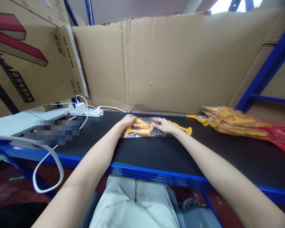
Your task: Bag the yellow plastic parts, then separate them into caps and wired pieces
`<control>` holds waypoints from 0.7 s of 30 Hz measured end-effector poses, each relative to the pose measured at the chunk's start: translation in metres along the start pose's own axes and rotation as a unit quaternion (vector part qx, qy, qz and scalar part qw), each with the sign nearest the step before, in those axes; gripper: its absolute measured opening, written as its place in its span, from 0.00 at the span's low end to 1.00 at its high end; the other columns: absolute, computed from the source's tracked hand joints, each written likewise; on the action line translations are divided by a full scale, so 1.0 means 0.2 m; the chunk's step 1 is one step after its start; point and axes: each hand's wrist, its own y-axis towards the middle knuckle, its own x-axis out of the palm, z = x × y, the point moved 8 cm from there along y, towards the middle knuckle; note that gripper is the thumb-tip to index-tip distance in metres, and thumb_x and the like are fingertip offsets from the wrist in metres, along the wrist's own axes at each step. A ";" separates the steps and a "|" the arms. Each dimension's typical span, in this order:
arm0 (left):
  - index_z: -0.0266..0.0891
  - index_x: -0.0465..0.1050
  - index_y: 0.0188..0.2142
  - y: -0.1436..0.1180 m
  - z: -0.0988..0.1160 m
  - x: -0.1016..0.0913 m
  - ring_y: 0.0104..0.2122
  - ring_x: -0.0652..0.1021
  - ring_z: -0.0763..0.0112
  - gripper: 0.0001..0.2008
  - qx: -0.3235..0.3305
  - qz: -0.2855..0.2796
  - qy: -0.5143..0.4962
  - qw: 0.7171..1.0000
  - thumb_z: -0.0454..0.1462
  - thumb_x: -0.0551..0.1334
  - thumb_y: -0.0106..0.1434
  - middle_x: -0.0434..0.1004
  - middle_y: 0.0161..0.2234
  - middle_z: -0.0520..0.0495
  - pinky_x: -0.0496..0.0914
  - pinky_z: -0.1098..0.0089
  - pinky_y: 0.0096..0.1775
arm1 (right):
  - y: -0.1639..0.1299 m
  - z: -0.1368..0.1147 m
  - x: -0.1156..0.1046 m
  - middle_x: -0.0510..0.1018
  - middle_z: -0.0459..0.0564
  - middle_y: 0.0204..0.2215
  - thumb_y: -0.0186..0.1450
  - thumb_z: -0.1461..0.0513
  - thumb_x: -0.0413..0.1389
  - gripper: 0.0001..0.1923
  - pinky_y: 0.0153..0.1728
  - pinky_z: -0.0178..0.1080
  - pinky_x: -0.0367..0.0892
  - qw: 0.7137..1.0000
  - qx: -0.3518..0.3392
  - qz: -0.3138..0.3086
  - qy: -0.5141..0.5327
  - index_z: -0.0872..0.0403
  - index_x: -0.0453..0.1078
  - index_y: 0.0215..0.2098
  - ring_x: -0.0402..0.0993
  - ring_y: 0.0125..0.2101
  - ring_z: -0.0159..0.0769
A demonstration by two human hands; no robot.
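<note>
A clear plastic bag (154,131) with several yellow-orange plastic pieces (142,131) inside lies flat on the black tabletop in front of me. The pieces are long and knobbly; their exact kind is hard to make out. My left hand (128,120) is closed on the bag's upper left part, its fingertips at the pieces. At the bag's right end, my right hand (165,125) has its fingers closed on the film. Just beyond that hand lies a loose yellow-orange piece (187,130), partly hidden by my wrist.
Clear bags of similar yellow pieces (235,122) and red plastic packaging (281,136) lie at the right. A power strip (95,112) with white cables stands at the back left, near a blurred-out item (58,131). Cardboard (171,63) walls the back; a blue rail (156,174) edges the front.
</note>
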 end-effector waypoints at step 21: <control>0.38 0.74 0.28 -0.02 0.16 0.00 0.32 0.76 0.68 0.06 0.157 0.112 0.210 0.959 0.35 0.58 0.56 0.77 0.29 0.46 0.67 0.71 0.37 | 0.02 -0.05 0.08 0.78 0.52 0.37 0.65 0.56 0.48 0.17 0.42 0.37 0.65 0.996 -0.070 0.016 -0.059 0.53 0.77 0.34 0.72 0.40 0.36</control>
